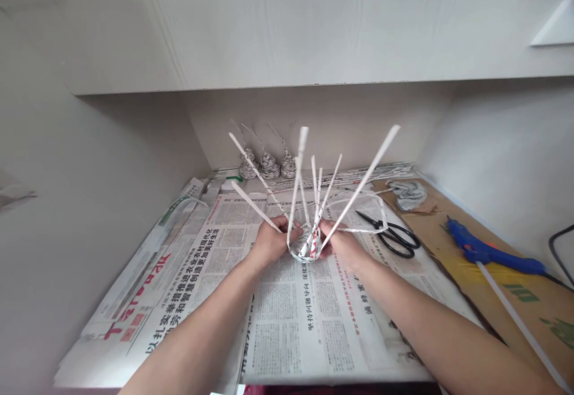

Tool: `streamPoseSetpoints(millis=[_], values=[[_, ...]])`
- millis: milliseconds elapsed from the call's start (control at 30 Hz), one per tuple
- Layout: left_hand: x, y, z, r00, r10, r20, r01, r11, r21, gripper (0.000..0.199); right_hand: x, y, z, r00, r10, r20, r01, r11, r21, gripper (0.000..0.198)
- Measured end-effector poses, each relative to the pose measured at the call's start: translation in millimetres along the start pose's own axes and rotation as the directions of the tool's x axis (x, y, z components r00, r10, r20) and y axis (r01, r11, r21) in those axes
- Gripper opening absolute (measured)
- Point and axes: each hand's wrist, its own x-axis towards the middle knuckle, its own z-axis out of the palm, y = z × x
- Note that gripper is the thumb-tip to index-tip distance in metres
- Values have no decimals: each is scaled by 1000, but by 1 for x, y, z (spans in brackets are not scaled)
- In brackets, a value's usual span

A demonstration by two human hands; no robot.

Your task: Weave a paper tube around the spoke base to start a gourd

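Head view: left hand (271,241) with fingers bent in, closed on the left side of a small cup-shaped paper weaving (305,256); right hand (339,241) likewise closed on its right side, fingertips of both partly hidden. Weaving held between the hands above spread newspaper (215,323), with white paper spokes (370,171) fanning up and out from it. To the right, a bent loop of paper strip (382,207) near black scissors (399,241), handles toward the cardboard (547,326). On that cardboard, a blue glue gun (493,256) and a crumpled grey bundle (407,195). Farther back, three gourd-shaped woven pieces (269,168) standing by the rear wall, beside a spread of thin paper strips (381,174).
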Motion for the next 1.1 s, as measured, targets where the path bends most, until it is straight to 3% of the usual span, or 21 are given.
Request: streamPoseSetpoints(millis=[100, 267, 433, 533, 667, 733, 833, 933, 967, 1000, 1033, 1100], values=[[0, 1, -2, 1000, 8, 28, -9, 999, 35, 26, 0, -2, 0, 999, 37, 23, -37, 999, 14, 36], [2, -5, -5, 992, 32, 125, -36, 999, 37, 21, -6, -6, 6, 998, -54, -19, 53, 998, -31, 28], [5, -10, -10, 991, 45, 129, -51, 998, 44, 22, -10, -2, 8, 989, -138, 49, 140, 989, -41, 30], [5, -5, -14, 992, 42, 121, -58, 990, 129, 22, -6, 0, 4, 984, -179, -23, 177, 983, -43, 21], [7, -6, -20, 995, -9, 99, -9, 984, 176, 22, 6, -14, -15, 969, -93, -228, 127, 982, 139, 26], [10, -10, -22, 995, -28, 91, 14, 987, 160, 23, 11, -26, -31, 925, -94, -369, 191, 952, 237, 26], [15, -17, -25, 996, -73, 58, 62, 984, 170, 25, 17, -44, -59, 822, -192, -536, 407, 857, 316, 30], [15, -17, -25, 990, -134, 46, 128, 984, 128, 27, 23, -52, -81, 643, -265, -718, 552, 811, 194, 31], [15, -15, -24, 987, -154, 49, 149, 984, 93, 26, 24, -52, -86, 617, -258, -744, 543, 824, 165, 32], [14, -14, -23, 984, -172, 54, 170, 984, 53, 26, 26, -51, -90, 629, -222, -745, 496, 852, 166, 34], [14, -13, -22, 980, -189, 57, 189, 982, 8, 25, 27, -48, -92, 680, -160, -715, 412, 891, 192, 38], [13, -11, -20, 975, -213, 58, 218, 973, -78, 25, 28, -42, -91, 825, -9, -564, 162, 962, 222, 46]])
